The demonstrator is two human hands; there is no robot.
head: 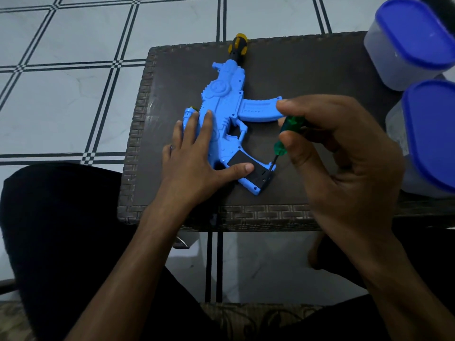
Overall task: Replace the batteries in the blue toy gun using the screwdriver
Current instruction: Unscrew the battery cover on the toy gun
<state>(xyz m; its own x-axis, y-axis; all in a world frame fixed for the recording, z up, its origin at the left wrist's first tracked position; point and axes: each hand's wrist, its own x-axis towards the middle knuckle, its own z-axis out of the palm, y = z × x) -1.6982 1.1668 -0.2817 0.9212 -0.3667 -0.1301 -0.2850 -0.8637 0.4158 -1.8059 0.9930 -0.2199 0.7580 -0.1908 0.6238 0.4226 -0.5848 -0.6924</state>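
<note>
The blue toy gun [222,102] lies flat on a small dark wicker-edged table [307,77], its yellow-and-black muzzle at the far edge. Its grip points toward me and carries a black battery cover [248,173]. My left hand [197,156] presses flat on the gun body, thumb resting on the black cover. My right hand [339,153] grips a green-handled screwdriver [286,134]. The screwdriver's thin tip touches the end of the cover near the butt of the grip.
Two clear containers with blue lids [413,43] [433,134] stand at the table's right edge, close to my right hand. Tiled floor lies beyond and left of the table. My dark-clothed knees sit below the table's front edge.
</note>
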